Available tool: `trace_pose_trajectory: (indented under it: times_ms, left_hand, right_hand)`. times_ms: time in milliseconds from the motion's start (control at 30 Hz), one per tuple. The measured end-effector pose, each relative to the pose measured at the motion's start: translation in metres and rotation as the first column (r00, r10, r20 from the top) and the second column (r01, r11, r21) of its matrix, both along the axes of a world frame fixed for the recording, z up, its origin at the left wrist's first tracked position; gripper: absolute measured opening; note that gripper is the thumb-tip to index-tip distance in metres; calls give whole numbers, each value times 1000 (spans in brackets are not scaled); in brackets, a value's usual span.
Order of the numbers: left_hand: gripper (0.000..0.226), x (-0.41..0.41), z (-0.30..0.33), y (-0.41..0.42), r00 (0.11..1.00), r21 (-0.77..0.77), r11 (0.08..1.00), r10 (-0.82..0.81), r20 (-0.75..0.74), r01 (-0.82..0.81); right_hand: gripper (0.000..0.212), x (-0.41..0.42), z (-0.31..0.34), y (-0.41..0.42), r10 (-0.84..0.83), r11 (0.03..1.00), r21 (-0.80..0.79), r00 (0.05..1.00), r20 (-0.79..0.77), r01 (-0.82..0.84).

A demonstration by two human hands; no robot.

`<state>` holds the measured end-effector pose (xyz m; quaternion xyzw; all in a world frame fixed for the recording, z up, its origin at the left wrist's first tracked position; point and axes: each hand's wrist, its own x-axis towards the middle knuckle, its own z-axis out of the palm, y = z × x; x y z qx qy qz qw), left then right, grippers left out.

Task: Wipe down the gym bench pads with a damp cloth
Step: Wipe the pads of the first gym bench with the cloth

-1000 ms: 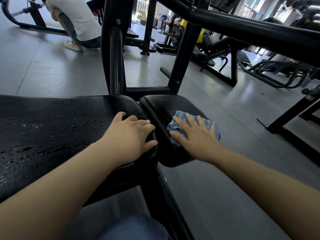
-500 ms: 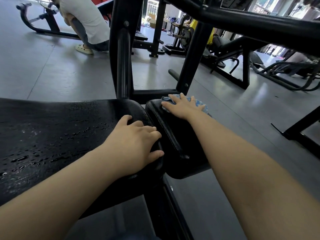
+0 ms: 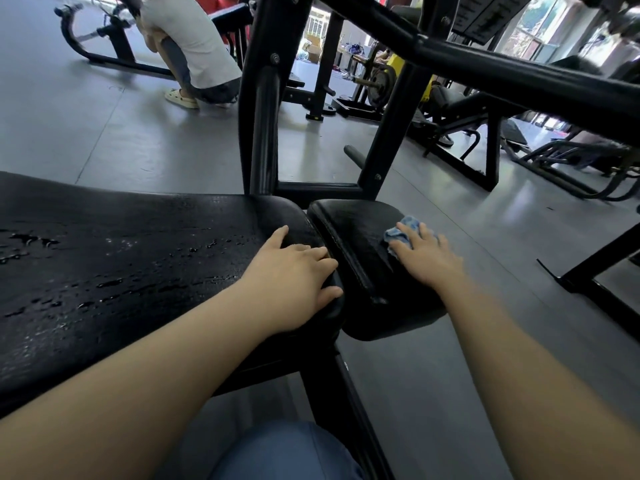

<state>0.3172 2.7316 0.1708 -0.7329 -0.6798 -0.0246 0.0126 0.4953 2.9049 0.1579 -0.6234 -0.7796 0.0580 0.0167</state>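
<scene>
A long black bench pad [image 3: 121, 258] fills the left of the view, its surface wet with droplets. My left hand [image 3: 294, 268] rests on its right end, fingers curled over the edge. Just to the right sits a smaller black seat pad [image 3: 353, 230]. My right hand [image 3: 426, 258] presses a crumpled blue cloth [image 3: 403, 233] flat against the right side of that seat pad, fingers spread over the cloth. Most of the cloth is hidden under the hand.
Black steel uprights [image 3: 265, 126] of the rack rise behind the pads, and a thick bar [image 3: 519, 74] crosses overhead at the right. A person [image 3: 194, 46] crouches on the grey floor at the back. More gym machines [image 3: 467, 133] stand at the right.
My right hand with the cloth slid from the near part of the seat pad to its far edge, then back toward the pad's right side. My left hand stayed put.
</scene>
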Motion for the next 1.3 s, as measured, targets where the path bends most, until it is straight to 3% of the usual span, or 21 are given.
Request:
trace_pose_trajectory:
  times_ms: [100,267,367,433,467,567,633,667,700,767,800,833,900,1033,1300]
  left_hand:
    - [49,-2,4,-5,1000,-15,1000,-1,29,2]
    - [45,-9,10,-15,1000,-24,1000,-6,18,7]
    - [44,-18,13,-25,999,-44,999,-11,36,12]
    - [43,-25,15,-35,999,-66,998,-8,54,12]
    - [44,-29,17,-41,998,-78,997,-3,58,8]
    - [45,-43,23,-63,999,-89,996,18,36,-15]
    - [47,-51,26,-79,999,-82,996,35,5,-34]
    - [48,-56,28,-88,999,-77,996,46,-14,-47]
    - [50,-61,30,-95,998,-76,995,56,-33,-59]
    - [56,-70,32,-110,995,-98,992,77,-68,-84]
    - [60,-75,33,-117,992,-116,988,88,-87,-98]
    - [65,-78,33,-122,990,-133,985,96,-104,-109]
    - [76,-84,31,-129,986,-163,978,106,-131,-126]
    - [81,-90,20,-130,986,-209,971,89,-139,-118]
    - [76,-93,8,-131,986,-152,984,72,-149,-95]
  right_hand:
    - [50,-17,-2,-30,12,1000,13,1000,10,-13]
    - [48,-39,-1,-82,167,985,39,986,-7,-167]
    - [43,-35,-14,-100,336,917,226,942,8,-329]
    - [36,-28,-23,-105,470,822,437,869,-158,-365]
    - [30,-26,-19,-108,455,836,465,842,-290,-291]
    - [29,-29,3,-121,287,954,264,694,-660,-143]
    - [27,-40,15,-143,311,950,228,551,-775,-216]
    - [19,-48,14,-157,368,924,235,532,-763,-301]
    - [21,-56,8,-172,462,877,251,575,-675,-410]
    - [72,-67,-11,-196,693,721,236,677,-249,-651]
    - [90,-72,-16,-199,720,686,217,691,-67,-694]
    - [96,-75,-15,-197,710,689,197,704,11,-697]
    - [91,-83,-10,-188,694,703,159,717,59,-694]
    - [55,-108,2,-163,665,744,12,743,71,-668]
    - [51,-183,5,-96,586,810,-54,809,47,-584]
